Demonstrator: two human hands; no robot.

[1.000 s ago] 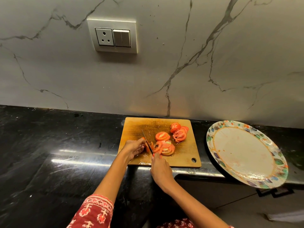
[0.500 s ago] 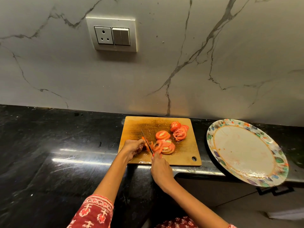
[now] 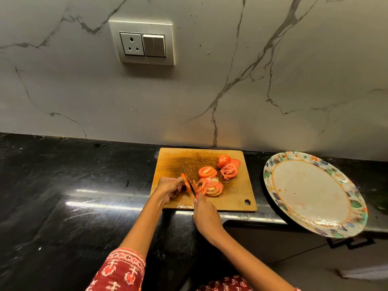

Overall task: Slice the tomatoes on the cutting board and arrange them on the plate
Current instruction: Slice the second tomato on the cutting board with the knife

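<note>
The left hand (image 3: 170,186) pinches the soft, slippery tomato end (image 3: 187,184) on the cutting board (image 3: 235,198) (best held by its firm skin), while the right hand (image 3: 206,215) grips the knife (image 3: 189,181) against it.

Well above our hands we see a socket plate (image 3: 142,43) on the marble wall (image 3: 273,80); beneath them a black counter (image 3: 63,185), perhaps wet.
</note>
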